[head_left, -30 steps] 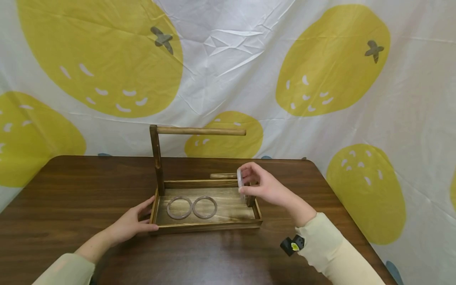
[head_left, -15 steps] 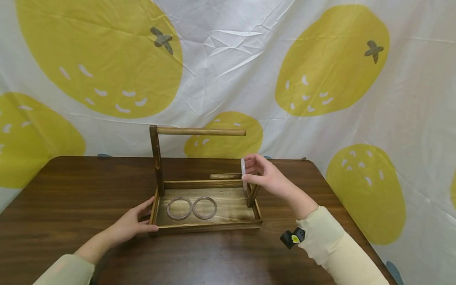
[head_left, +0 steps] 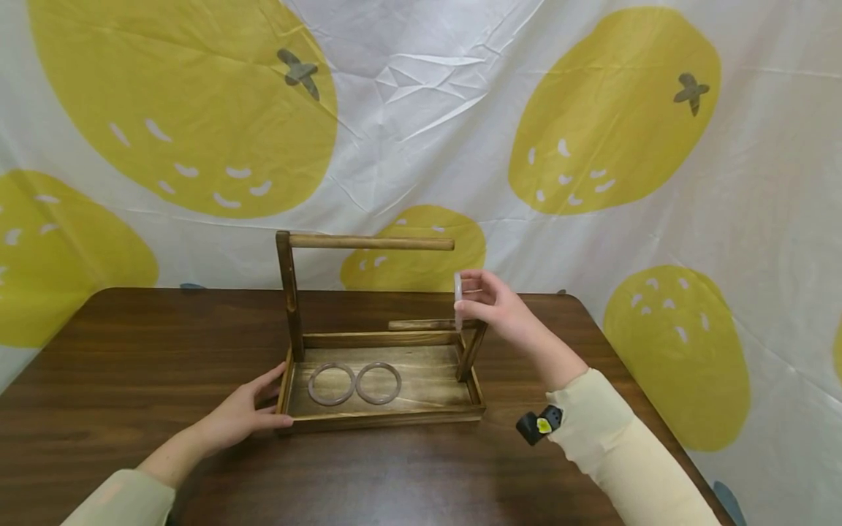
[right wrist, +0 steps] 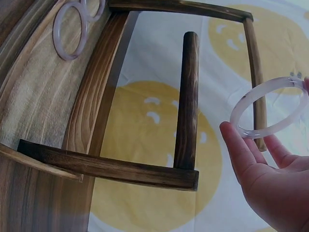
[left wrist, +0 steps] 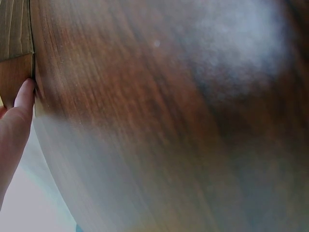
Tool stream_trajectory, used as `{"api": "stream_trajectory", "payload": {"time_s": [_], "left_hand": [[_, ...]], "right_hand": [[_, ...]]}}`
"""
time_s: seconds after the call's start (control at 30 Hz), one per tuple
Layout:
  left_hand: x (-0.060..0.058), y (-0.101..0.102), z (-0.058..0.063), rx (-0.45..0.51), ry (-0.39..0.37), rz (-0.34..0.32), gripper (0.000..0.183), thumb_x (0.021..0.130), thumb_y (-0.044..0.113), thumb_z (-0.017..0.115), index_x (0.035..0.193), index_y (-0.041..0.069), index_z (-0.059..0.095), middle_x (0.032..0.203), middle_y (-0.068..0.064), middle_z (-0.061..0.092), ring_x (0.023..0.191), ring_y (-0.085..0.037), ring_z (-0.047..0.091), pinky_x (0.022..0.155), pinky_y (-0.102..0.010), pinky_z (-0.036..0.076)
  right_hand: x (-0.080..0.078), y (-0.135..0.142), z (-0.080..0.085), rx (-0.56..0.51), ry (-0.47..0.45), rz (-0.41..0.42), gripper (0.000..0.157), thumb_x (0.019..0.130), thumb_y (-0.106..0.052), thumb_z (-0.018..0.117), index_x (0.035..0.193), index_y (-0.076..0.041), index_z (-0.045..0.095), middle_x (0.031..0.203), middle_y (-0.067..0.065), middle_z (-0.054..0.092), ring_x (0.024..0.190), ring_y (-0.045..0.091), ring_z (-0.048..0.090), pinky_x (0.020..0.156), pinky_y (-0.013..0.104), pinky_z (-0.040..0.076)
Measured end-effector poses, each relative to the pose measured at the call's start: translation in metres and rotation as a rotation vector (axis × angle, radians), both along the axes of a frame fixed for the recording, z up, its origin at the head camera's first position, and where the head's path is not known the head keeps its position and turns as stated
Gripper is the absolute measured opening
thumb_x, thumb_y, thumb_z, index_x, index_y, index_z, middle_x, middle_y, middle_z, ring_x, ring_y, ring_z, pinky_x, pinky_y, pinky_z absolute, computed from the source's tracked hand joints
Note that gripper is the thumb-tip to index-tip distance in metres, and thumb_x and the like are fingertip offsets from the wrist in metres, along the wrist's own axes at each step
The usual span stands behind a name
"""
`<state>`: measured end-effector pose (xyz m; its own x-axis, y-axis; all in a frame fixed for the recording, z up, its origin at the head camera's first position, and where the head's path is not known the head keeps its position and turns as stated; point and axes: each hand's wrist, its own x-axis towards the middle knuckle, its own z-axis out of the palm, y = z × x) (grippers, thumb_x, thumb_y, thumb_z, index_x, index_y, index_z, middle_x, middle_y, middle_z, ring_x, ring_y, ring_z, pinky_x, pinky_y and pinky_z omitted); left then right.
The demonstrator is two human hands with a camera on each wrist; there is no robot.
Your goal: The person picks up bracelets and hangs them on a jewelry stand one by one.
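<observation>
A two-armed wooden bangle stand [head_left: 384, 418] with a shallow tray base sits on the table. My left hand [head_left: 237, 416] rests at its left end, thumb straight against the front corner and fingers along the side. In the left wrist view the thumb [left wrist: 25, 99] touches that corner. My right hand [head_left: 496, 307] pinches a pale, translucent bangle [head_left: 457, 301] by its edge. This bangle is upright, level with the stand's lower bar [head_left: 421, 324], near the post end. The right wrist view shows the bangle [right wrist: 246, 108] above the fingertips. Two more bangles, left [head_left: 332, 384] and right [head_left: 378, 383], lie side by side in the tray.
The stand's taller post [head_left: 289, 299] rises at the left and carries the upper bar [head_left: 375, 242], whose right end is free. A shorter post [head_left: 469, 354] stands at the right. Behind the brown table [head_left: 164, 336] hangs a white cloth [head_left: 421, 161] with yellow fruit prints.
My right hand has lifted the bangle and shifted it a little rightward, from inside the tray area to the lower bar's height. The left hand and the two lying bangles have stayed put.
</observation>
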<state>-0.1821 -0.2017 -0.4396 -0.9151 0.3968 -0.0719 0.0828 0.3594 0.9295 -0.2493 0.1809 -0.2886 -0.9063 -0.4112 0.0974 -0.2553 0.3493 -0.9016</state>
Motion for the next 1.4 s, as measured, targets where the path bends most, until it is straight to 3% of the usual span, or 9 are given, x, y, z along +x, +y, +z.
{"api": "stream_trajectory", "payload": {"time_s": [0.17, 0.43, 0.67, 0.8, 1.03, 1.2, 1.4], "left_hand": [[0.000, 0.000, 0.000, -0.001, 0.004, 0.001, 0.098, 0.081, 0.020, 0.073, 0.148, -0.006, 0.007, 0.149, -0.036, 0.011, 0.133, -0.049, 0.029, 0.098, -0.035, 0.050], [-0.001, 0.000, 0.000, -0.002, 0.004, -0.004, 0.098, 0.082, 0.021, 0.073, 0.148, -0.006, 0.006, 0.149, -0.036, 0.012, 0.132, -0.049, 0.030, 0.098, -0.035, 0.050], [0.000, 0.000, 0.000, -0.002, -0.001, -0.008, 0.098, 0.082, 0.022, 0.073, 0.148, -0.005, 0.005, 0.149, -0.036, 0.012, 0.132, -0.049, 0.030, 0.098, -0.035, 0.050], [0.000, 0.000, 0.001, -0.001, -0.004, -0.011, 0.098, 0.082, 0.021, 0.072, 0.148, -0.005, 0.005, 0.149, -0.036, 0.012, 0.132, -0.049, 0.030, 0.098, -0.036, 0.050], [0.000, 0.000, -0.001, -0.006, -0.015, -0.004, 0.099, 0.082, 0.022, 0.073, 0.148, -0.004, 0.005, 0.149, -0.036, 0.011, 0.132, -0.049, 0.031, 0.098, -0.036, 0.050], [-0.001, -0.001, -0.003, 0.007, -0.021, 0.003, 0.099, 0.081, 0.022, 0.073, 0.149, -0.004, 0.006, 0.149, -0.036, 0.011, 0.132, -0.048, 0.031, 0.098, -0.035, 0.050], [-0.001, -0.001, -0.004, 0.013, -0.024, 0.007, 0.100, 0.080, 0.022, 0.074, 0.148, -0.004, 0.006, 0.150, -0.035, 0.010, 0.133, -0.049, 0.029, 0.099, -0.035, 0.050]], "right_hand": [[-0.005, 0.001, 0.002, -0.025, -0.021, -0.010, 0.054, 0.090, -0.007, 0.053, 0.138, 0.005, 0.032, 0.131, 0.026, 0.041, 0.113, 0.030, 0.050, 0.091, 0.034, 0.052], [-0.012, -0.001, 0.005, -0.120, -0.076, -0.053, 0.053, 0.090, -0.006, 0.050, 0.137, 0.007, 0.029, 0.126, 0.021, 0.043, 0.093, 0.007, 0.054, 0.085, 0.027, 0.054], [-0.020, -0.001, 0.006, -0.170, -0.100, -0.064, 0.054, 0.089, -0.006, 0.050, 0.137, 0.006, 0.028, 0.121, 0.014, 0.044, 0.090, 0.005, 0.054, 0.080, 0.021, 0.054], [-0.024, -0.002, 0.009, -0.145, -0.087, -0.062, 0.054, 0.090, -0.006, 0.050, 0.139, 0.005, 0.028, 0.129, 0.021, 0.041, 0.094, 0.007, 0.053, 0.087, 0.026, 0.054], [-0.029, -0.006, 0.012, -0.103, -0.057, -0.082, 0.055, 0.091, -0.007, 0.051, 0.140, 0.004, 0.029, 0.133, 0.026, 0.041, 0.094, 0.006, 0.053, 0.101, 0.047, 0.046], [-0.034, -0.009, 0.014, -0.121, -0.058, -0.095, 0.054, 0.090, -0.006, 0.051, 0.139, 0.004, 0.030, 0.131, 0.024, 0.043, 0.093, 0.006, 0.054, 0.103, 0.043, 0.045], [-0.039, -0.009, 0.017, -0.133, -0.058, -0.092, 0.054, 0.090, -0.006, 0.052, 0.138, 0.004, 0.030, 0.130, 0.023, 0.042, 0.099, 0.013, 0.052, 0.107, 0.047, 0.043]]}}
